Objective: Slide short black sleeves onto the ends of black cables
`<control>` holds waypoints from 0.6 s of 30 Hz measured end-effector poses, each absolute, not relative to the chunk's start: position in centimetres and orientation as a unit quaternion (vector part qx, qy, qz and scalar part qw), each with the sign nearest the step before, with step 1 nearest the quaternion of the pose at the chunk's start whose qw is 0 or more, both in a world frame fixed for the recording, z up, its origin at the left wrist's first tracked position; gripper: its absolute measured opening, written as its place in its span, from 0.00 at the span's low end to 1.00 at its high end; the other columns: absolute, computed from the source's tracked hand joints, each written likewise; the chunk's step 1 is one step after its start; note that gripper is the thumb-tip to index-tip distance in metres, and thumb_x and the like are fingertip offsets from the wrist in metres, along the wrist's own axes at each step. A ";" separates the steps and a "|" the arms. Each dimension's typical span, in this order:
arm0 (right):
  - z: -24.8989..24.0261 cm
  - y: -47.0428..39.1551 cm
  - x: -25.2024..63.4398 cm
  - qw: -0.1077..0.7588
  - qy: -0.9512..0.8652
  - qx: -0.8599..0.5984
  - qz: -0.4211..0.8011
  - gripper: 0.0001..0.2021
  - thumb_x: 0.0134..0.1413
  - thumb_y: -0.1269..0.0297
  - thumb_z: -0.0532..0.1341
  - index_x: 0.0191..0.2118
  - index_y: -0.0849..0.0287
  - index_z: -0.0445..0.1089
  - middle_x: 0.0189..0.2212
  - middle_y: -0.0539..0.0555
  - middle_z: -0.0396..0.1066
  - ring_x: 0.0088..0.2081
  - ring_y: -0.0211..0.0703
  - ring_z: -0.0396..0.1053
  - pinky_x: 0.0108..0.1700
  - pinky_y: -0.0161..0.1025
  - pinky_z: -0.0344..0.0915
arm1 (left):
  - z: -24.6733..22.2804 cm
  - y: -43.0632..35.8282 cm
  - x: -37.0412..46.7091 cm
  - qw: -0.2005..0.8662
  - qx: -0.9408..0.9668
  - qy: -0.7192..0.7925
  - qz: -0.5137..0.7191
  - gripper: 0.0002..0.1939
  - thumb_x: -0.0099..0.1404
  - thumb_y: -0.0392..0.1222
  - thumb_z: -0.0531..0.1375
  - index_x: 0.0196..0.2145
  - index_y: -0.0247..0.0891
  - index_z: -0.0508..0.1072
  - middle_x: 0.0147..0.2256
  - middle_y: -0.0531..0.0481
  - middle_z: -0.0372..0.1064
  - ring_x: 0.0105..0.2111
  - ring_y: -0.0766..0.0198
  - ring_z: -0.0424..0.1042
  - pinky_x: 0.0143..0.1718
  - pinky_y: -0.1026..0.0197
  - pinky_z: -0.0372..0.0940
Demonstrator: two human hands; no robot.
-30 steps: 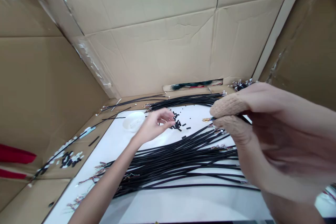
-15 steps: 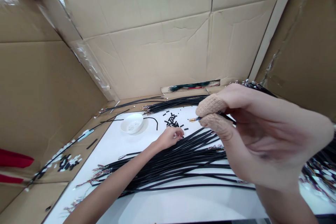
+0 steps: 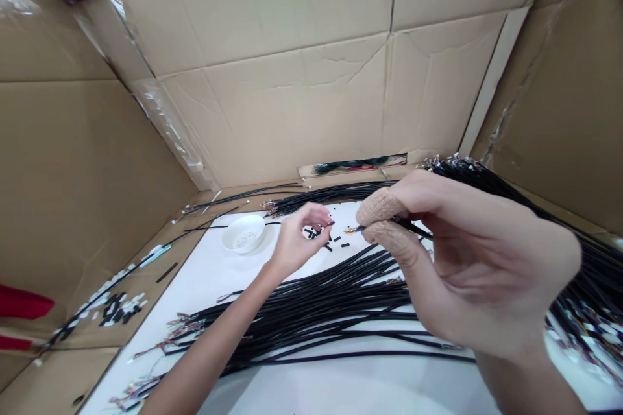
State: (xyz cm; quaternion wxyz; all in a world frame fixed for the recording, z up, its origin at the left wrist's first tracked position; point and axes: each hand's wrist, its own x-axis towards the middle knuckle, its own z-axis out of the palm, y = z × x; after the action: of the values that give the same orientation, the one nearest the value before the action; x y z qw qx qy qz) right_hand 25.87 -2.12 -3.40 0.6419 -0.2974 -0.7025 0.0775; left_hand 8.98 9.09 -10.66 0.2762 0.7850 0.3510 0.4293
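My right hand (image 3: 467, 266), with tan finger cots on thumb and forefinger, pinches a thin black cable (image 3: 413, 228) close to the camera; its gold-tipped end (image 3: 349, 230) points left. My left hand (image 3: 300, 237) is raised over the white table (image 3: 341, 382), thumb and fingertips pinched on a small black tube piece (image 3: 329, 225) just left of that cable end. Below it lies a scatter of short black tube pieces (image 3: 335, 243). A thick spread of long black cables (image 3: 316, 311) crosses the table under both hands.
A small white bowl (image 3: 244, 233) sits left of my left hand. Cardboard walls (image 3: 292, 110) enclose the table on three sides. Another cable bundle (image 3: 574, 233) runs along the right, and one (image 3: 331, 193) at the back. Small black and white parts (image 3: 117, 306) lie on the left cardboard flap.
My left hand went down to the scattered tube pieces, then rose with a piece pinched toward the cable end. My right hand drifted left with the cable.
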 end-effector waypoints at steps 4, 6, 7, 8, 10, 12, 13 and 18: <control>-3.7 -2.1 25.6 0.626 -0.712 -0.314 0.041 0.14 0.47 0.83 0.60 0.34 0.54 0.70 0.25 0.48 0.70 0.25 0.38 0.66 0.26 0.40 0.62 | -5.9 5.5 8.0 0.251 0.759 0.251 0.545 0.11 0.58 0.34 0.68 0.38 0.39 0.74 0.35 0.51 0.79 0.34 0.66 0.77 0.36 0.64 0.73; -3.7 -2.2 25.4 0.622 -0.715 -0.318 0.026 0.14 0.48 0.83 0.60 0.34 0.54 0.70 0.26 0.47 0.71 0.25 0.37 0.67 0.27 0.38 0.64 | -4.2 3.5 8.0 0.221 0.747 0.197 0.595 0.14 0.56 0.26 0.67 0.39 0.40 0.76 0.34 0.53 0.79 0.33 0.68 0.77 0.34 0.67 0.72; -3.7 -2.3 25.4 0.617 -0.719 -0.319 0.022 0.14 0.48 0.83 0.60 0.34 0.55 0.70 0.27 0.47 0.71 0.26 0.36 0.67 0.28 0.38 0.64 | -3.7 2.6 8.0 0.207 0.744 0.181 0.609 0.16 0.56 0.23 0.66 0.39 0.39 0.77 0.35 0.53 0.79 0.34 0.69 0.77 0.34 0.67 0.72; -3.6 -2.3 25.3 0.609 -0.727 -0.318 0.021 0.13 0.49 0.83 0.59 0.33 0.56 0.69 0.27 0.48 0.72 0.26 0.35 0.67 0.28 0.37 0.65 | -3.4 2.0 8.1 0.194 0.742 0.169 0.618 0.17 0.55 0.21 0.66 0.39 0.39 0.78 0.35 0.53 0.79 0.34 0.68 0.77 0.34 0.67 0.72; -3.5 -2.6 25.3 0.596 -0.739 -0.315 0.018 0.11 0.50 0.83 0.58 0.33 0.58 0.69 0.27 0.49 0.72 0.27 0.34 0.67 0.29 0.35 0.65 | -3.3 1.2 8.3 0.175 0.745 0.164 0.623 0.18 0.55 0.20 0.66 0.39 0.39 0.78 0.35 0.53 0.79 0.34 0.68 0.77 0.35 0.65 0.72; -3.4 -2.8 25.3 0.585 -0.743 -0.324 0.023 0.10 0.52 0.82 0.57 0.33 0.59 0.69 0.27 0.50 0.73 0.28 0.34 0.68 0.30 0.34 0.66 | -3.3 0.9 8.3 0.167 0.750 0.166 0.618 0.18 0.56 0.21 0.66 0.39 0.39 0.78 0.35 0.54 0.79 0.35 0.67 0.77 0.35 0.64 0.73; -3.3 -2.9 25.3 0.577 -0.743 -0.337 0.029 0.10 0.52 0.81 0.57 0.32 0.59 0.69 0.27 0.50 0.73 0.28 0.34 0.68 0.31 0.34 0.66 | -3.4 0.9 8.3 0.166 0.753 0.165 0.616 0.18 0.56 0.21 0.67 0.39 0.40 0.78 0.35 0.54 0.79 0.35 0.67 0.77 0.35 0.64 0.73; -3.4 -3.4 24.8 0.574 -0.726 -0.371 0.070 0.12 0.57 0.77 0.54 0.31 0.53 0.69 0.29 0.50 0.75 0.28 0.39 0.69 0.32 0.38 0.69 | -3.4 0.9 8.2 0.191 0.752 0.159 0.610 0.18 0.56 0.20 0.65 0.39 0.39 0.78 0.35 0.53 0.78 0.36 0.65 0.78 0.38 0.62 0.75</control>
State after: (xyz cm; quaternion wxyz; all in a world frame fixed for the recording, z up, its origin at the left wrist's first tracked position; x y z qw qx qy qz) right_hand 24.76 -3.36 -3.41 0.5742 -0.3710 -0.7265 0.0701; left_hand 8.15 0.90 -3.37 0.1908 0.7524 0.1585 0.6102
